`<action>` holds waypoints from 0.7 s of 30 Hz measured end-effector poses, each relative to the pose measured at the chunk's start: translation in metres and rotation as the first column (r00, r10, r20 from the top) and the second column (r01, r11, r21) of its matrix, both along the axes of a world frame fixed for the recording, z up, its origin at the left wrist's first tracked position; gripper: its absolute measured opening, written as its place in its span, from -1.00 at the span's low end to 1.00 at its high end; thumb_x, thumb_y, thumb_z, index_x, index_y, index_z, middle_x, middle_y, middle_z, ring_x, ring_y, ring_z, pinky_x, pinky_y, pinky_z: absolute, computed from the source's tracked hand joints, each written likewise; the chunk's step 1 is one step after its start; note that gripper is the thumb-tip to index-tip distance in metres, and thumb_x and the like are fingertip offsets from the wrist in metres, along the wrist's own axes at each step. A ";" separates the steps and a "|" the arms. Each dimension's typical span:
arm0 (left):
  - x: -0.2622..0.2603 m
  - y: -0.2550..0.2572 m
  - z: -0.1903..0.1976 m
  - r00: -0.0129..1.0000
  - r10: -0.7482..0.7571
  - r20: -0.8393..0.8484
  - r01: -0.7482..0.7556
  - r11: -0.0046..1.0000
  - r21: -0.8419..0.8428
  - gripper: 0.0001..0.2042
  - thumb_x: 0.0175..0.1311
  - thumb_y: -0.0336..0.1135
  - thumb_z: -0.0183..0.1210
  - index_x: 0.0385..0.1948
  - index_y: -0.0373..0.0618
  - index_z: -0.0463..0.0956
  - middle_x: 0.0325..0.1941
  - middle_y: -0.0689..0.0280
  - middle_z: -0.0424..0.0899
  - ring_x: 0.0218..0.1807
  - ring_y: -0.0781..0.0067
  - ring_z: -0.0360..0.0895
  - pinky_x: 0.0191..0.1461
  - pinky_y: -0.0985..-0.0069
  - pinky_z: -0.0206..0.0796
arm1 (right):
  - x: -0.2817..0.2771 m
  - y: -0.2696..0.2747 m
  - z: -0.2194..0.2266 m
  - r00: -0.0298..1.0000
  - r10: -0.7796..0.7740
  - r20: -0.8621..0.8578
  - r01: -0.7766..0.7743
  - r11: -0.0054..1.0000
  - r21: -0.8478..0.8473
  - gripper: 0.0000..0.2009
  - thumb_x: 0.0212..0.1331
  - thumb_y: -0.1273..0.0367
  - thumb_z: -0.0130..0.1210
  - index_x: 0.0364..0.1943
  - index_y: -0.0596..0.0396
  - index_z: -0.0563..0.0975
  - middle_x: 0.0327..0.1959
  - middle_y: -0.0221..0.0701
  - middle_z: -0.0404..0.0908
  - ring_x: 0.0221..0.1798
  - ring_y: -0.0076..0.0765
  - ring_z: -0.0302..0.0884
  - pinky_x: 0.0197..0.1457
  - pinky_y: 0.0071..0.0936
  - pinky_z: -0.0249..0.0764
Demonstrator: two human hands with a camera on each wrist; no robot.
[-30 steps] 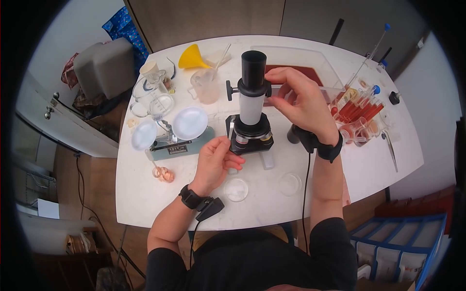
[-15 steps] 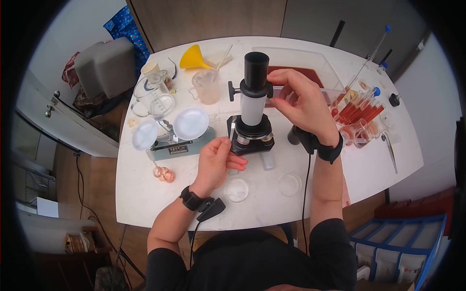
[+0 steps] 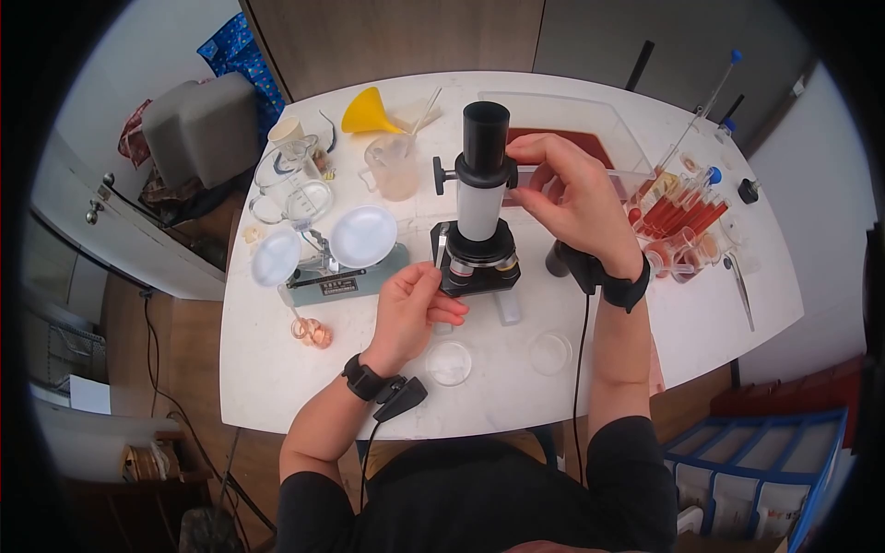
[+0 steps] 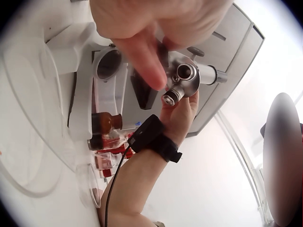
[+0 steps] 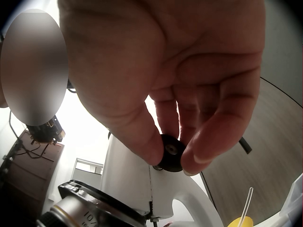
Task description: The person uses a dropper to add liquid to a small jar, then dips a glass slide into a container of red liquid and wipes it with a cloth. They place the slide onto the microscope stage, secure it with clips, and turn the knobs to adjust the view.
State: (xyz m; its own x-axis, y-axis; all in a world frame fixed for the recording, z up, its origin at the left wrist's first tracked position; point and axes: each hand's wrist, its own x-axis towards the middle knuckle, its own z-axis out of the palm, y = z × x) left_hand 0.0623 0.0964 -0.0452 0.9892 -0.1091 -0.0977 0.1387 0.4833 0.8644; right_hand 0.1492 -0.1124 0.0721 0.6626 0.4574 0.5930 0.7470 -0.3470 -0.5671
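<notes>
The microscope (image 3: 478,210) stands upright on my white worktop (image 3: 277,387), its long axis running upward: black eyepiece (image 3: 486,134) on top, objectives (image 4: 173,96) pointing down towards the stage (image 3: 479,285). My right hand (image 3: 576,189) pinches the side knob (image 5: 171,155), its fingers parted only by the knob's width. My left hand (image 3: 406,313) touches the stage's left edge, thumb and forefinger close together; whether they grip it, I cannot tell. A balance (image 3: 334,288) sits to my left, two clear dishes (image 3: 449,362) near me, red-filled test tubes (image 3: 678,212) to my right. Beyond the worktop are a wood-grained panel (image 3: 396,37), a grey chair (image 3: 217,120) and a white door (image 3: 138,253).
</notes>
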 end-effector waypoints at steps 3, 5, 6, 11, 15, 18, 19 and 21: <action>0.000 0.000 0.000 1.000 0.006 -0.008 -0.006 1.000 0.010 -0.78 0.41 -0.28 -0.10 -0.25 -0.28 0.39 -0.44 0.20 0.57 -0.47 0.36 0.64 -0.50 0.56 0.53 | 0.000 0.000 0.000 1.000 -0.004 -0.005 0.004 1.000 -0.001 -0.64 -0.11 0.63 0.17 -0.12 0.19 0.49 -0.05 -0.39 0.54 -0.42 -0.61 0.48 -0.43 -0.72 0.38; 0.000 -0.001 0.002 1.000 0.010 -0.019 -0.010 1.000 0.020 -0.77 0.41 -0.27 -0.10 -0.24 -0.28 0.38 -0.44 0.20 0.57 -0.47 0.36 0.64 -0.50 0.56 0.53 | -0.001 0.000 0.001 1.000 -0.007 -0.009 0.007 1.000 -0.003 -0.64 -0.11 0.63 0.17 -0.12 0.19 0.49 -0.05 -0.39 0.54 -0.41 -0.61 0.48 -0.43 -0.72 0.38; 0.000 -0.001 0.002 1.000 0.012 -0.017 -0.012 1.000 0.022 -0.77 0.41 -0.26 -0.10 -0.24 -0.29 0.38 -0.45 0.20 0.57 -0.47 0.36 0.64 -0.50 0.56 0.53 | -0.001 0.000 0.001 1.000 -0.009 -0.011 0.009 1.000 -0.005 -0.64 -0.11 0.62 0.17 -0.12 0.19 0.49 -0.05 -0.39 0.54 -0.41 -0.61 0.48 -0.43 -0.72 0.38; 0.000 -0.002 0.003 1.000 0.020 -0.017 -0.019 0.999 0.043 -0.75 0.41 -0.23 -0.09 -0.27 -0.28 0.38 -0.47 0.20 0.56 -0.47 0.35 0.64 -0.50 0.56 0.53 | -0.001 0.000 0.001 1.000 -0.011 -0.005 0.010 1.000 -0.009 -0.64 -0.11 0.62 0.18 -0.12 0.19 0.49 -0.05 -0.39 0.54 -0.41 -0.62 0.48 -0.42 -0.72 0.38; 0.000 -0.002 0.002 0.999 0.031 -0.023 -0.030 0.999 0.041 -0.74 0.42 -0.22 -0.12 -0.29 -0.25 0.40 -0.42 0.17 0.58 -0.50 0.36 0.63 -0.52 0.57 0.51 | -0.001 0.001 0.001 1.000 -0.010 0.020 0.010 1.000 0.005 -0.68 -0.08 0.54 0.20 -0.16 0.18 0.46 -0.16 -0.33 0.54 -0.46 -0.42 0.53 -0.41 -0.56 0.44; 0.000 -0.001 0.004 0.999 0.014 -0.031 -0.013 0.999 0.035 -0.74 0.42 -0.22 -0.12 -0.32 -0.25 0.38 -0.49 0.19 0.54 -0.46 0.33 0.64 -0.49 0.55 0.52 | -0.002 0.001 0.002 1.000 -0.011 0.014 0.011 1.000 0.005 -0.68 -0.08 0.54 0.20 -0.17 0.18 0.46 -0.16 -0.34 0.54 -0.47 -0.42 0.52 -0.41 -0.56 0.44; 0.000 -0.001 0.004 0.999 0.008 -0.035 -0.008 1.000 0.026 -0.74 0.42 -0.22 -0.13 -0.32 -0.25 0.38 -0.48 0.19 0.54 -0.45 0.32 0.64 -0.49 0.55 0.52 | -0.002 0.002 0.002 1.000 -0.006 0.013 0.006 1.000 0.010 -0.68 -0.08 0.54 0.20 -0.17 0.18 0.46 -0.17 -0.34 0.54 -0.47 -0.42 0.52 -0.41 -0.56 0.44; 0.000 0.000 0.004 0.999 -0.001 -0.041 0.001 1.000 0.006 -0.75 0.42 -0.23 -0.13 -0.33 -0.25 0.38 -0.47 0.19 0.54 -0.45 0.32 0.64 -0.49 0.55 0.52 | -0.001 0.002 0.002 1.000 0.003 0.012 -0.003 1.000 0.020 -0.69 -0.08 0.54 0.19 -0.17 0.19 0.46 -0.17 -0.33 0.54 -0.47 -0.42 0.52 -0.41 -0.56 0.43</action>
State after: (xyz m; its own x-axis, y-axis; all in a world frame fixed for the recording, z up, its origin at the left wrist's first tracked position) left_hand 0.0628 0.0961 -0.0407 0.9843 -0.1094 -0.1384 0.1742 0.4777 0.8611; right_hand 0.1479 -0.1106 0.0736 0.6540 0.4477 0.6098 0.7549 -0.3332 -0.5650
